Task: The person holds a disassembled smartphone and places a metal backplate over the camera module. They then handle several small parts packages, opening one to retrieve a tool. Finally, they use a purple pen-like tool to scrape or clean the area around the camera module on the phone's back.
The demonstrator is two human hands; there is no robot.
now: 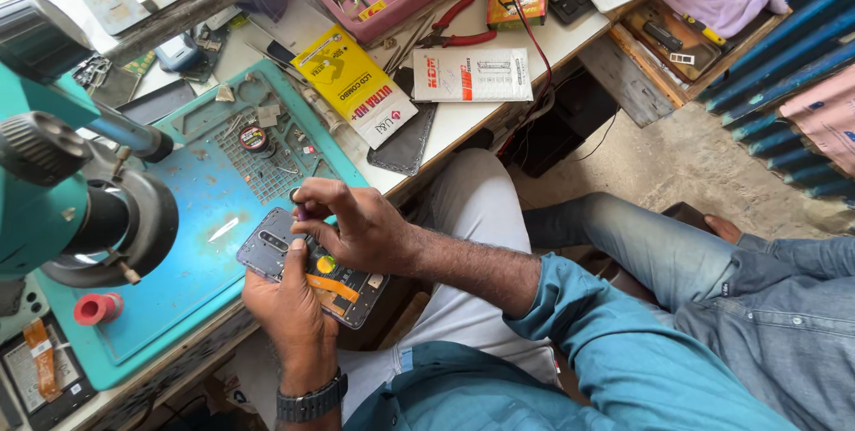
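**Phone opened on the blue mat, held at its edges**

Phone (307, 264), its back cover off and its circuit board and an orange flex strip laid bare, is propped at the near edge of the blue work mat (191, 244) on the bench (570, 35). It is gripped from below by the left hand (289, 302), the thumb pressed on its face near the camera strip. The right hand (352, 222) is closed on a small purple-handled tool (301, 212), whose tip is set on the upper part of the board.

The phone is judged to be light, flat and stiff, yet fragile where it lies open: the flex strip and small parts would be damaged easily. A hold by the frame edges is thought safest, with no pressure on the board.

A green microscope (62, 173) stands to the left, and a red cap (96, 308) lies on the mat nearby. Another person's legs in jeans (650, 244) are seen at the right.
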